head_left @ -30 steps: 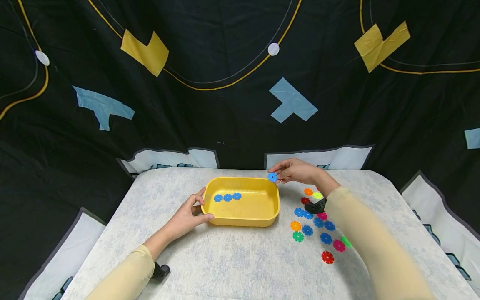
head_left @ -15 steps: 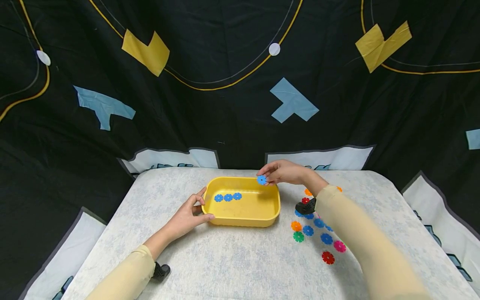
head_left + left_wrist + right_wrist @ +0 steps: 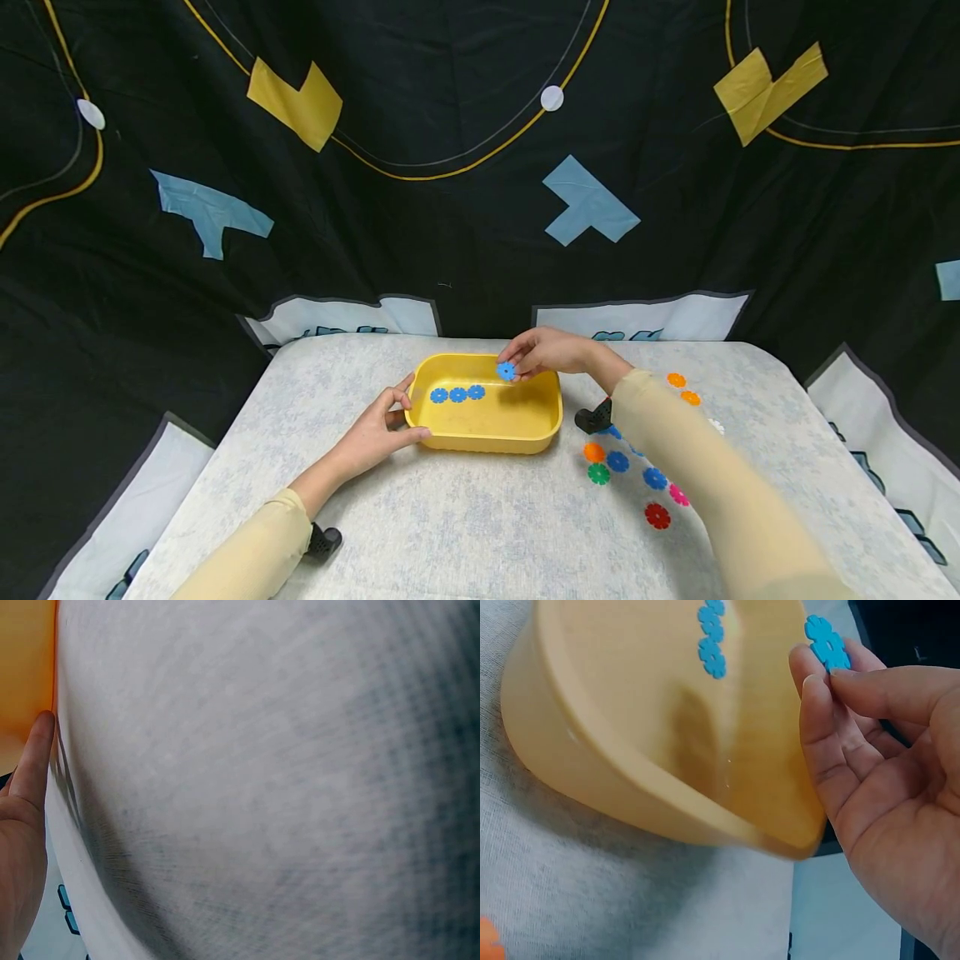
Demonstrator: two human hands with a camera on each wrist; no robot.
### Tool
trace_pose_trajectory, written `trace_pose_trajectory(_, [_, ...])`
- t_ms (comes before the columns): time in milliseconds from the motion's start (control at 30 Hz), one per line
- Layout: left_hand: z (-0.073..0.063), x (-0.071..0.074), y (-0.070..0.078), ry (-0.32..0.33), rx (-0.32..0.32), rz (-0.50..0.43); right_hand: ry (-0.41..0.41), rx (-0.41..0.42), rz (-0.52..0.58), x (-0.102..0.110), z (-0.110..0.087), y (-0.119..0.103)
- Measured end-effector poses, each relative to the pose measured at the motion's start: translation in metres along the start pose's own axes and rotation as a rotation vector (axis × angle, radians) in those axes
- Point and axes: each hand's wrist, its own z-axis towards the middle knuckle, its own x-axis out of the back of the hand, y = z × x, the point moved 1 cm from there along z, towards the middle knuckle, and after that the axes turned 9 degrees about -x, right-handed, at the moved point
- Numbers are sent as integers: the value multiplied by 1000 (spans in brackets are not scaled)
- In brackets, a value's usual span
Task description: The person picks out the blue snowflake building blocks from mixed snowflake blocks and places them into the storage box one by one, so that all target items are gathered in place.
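Observation:
A yellow plastic basin (image 3: pixel 487 445) sits on the table. My left hand (image 3: pixel 375 433) holds its left end, thumb at the front rim and fingers along the side; in the left wrist view one finger touches the yellow wall (image 3: pixel 28 660). My right hand (image 3: pixel 551 350) pinches a blue snowflake-shaped disc (image 3: pixel 506 371) between thumb and fingertips, over the basin's back right part. The right wrist view shows this disc (image 3: pixel 827 643) held upright on its edge. Inside the basin, three blue snowflake discs (image 3: pixel 457 395) lie in a row.
Right of the basin lie several loose snowflake discs, among them a green disc (image 3: pixel 598 474), a red disc (image 3: pixel 657 516) and an orange disc (image 3: pixel 677 380); my right forearm (image 3: pixel 697 467) hides some. A black curtain (image 3: pixel 450 233) hangs behind the cloth-covered table (image 3: pixel 465 525).
My right hand has moved left with the blue disc, from the basin's right back corner to farther inside its rim. The left hand stays at the basin's left end.

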Motion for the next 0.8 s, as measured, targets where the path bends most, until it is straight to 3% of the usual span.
trace_pose_trajectory(500, [0,1,3,-4,-18,9,-27,-49,-41,-21,18,2])
trace_pose_trajectory(800, [0,0,0,1,-12,5,18,-104,-51,-30,25,5])
